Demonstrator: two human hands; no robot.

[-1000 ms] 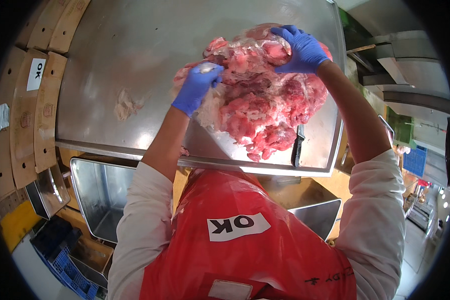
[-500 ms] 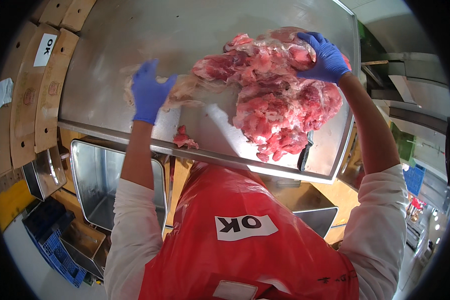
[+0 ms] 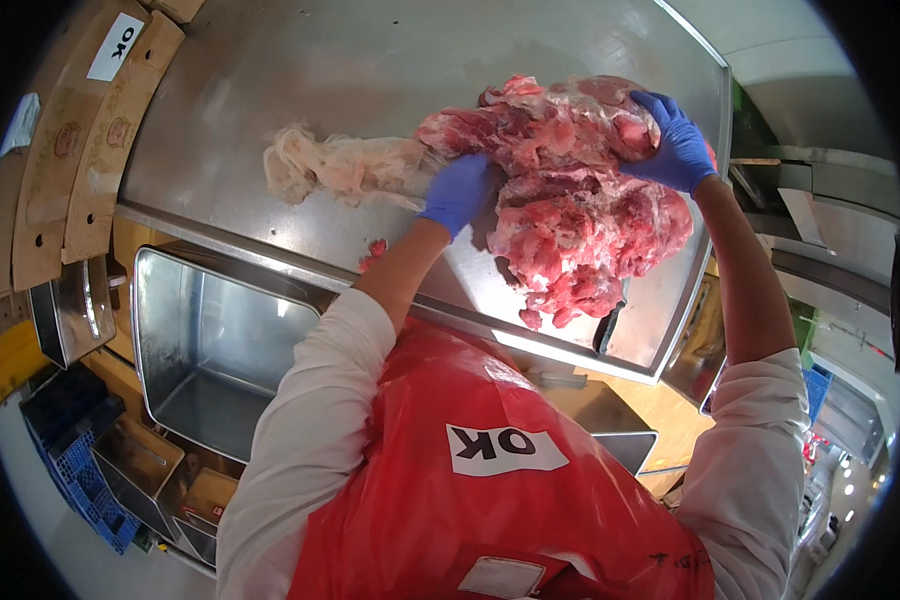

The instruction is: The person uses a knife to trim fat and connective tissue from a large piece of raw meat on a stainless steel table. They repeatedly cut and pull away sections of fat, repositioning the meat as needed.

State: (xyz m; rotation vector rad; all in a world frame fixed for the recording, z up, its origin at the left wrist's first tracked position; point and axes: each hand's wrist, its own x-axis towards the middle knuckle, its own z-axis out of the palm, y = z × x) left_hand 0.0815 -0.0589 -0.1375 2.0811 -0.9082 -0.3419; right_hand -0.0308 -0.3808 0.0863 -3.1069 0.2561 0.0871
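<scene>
A large, ragged slab of raw red meat (image 3: 570, 190) lies on the metal table (image 3: 300, 80). My right hand (image 3: 673, 145), in a blue glove, is closed over its far right edge, fingers curled on the meat. At its left edge is my left hand (image 3: 457, 192), also blue-gloved, back upward; its fingers are mostly hidden against the meat and a pale film. That crumpled, whitish film (image 3: 345, 168) stretches left from the meat across the table. A small red scrap (image 3: 373, 254) lies near the front edge. By the meat's lower right a dark handle (image 3: 610, 322) sticks out.
Brown cardboard boxes (image 3: 100, 180) stand along the left side. Below the table's front edge sits a deep metal tub (image 3: 215, 340), with another metal bin (image 3: 625, 425) right of my red apron. Blue plastic crates (image 3: 95, 490) are at the lower left.
My left hand, spread open over the film before, has moved right to the meat's left edge. The right hand keeps its hold. The whole view has shifted slightly.
</scene>
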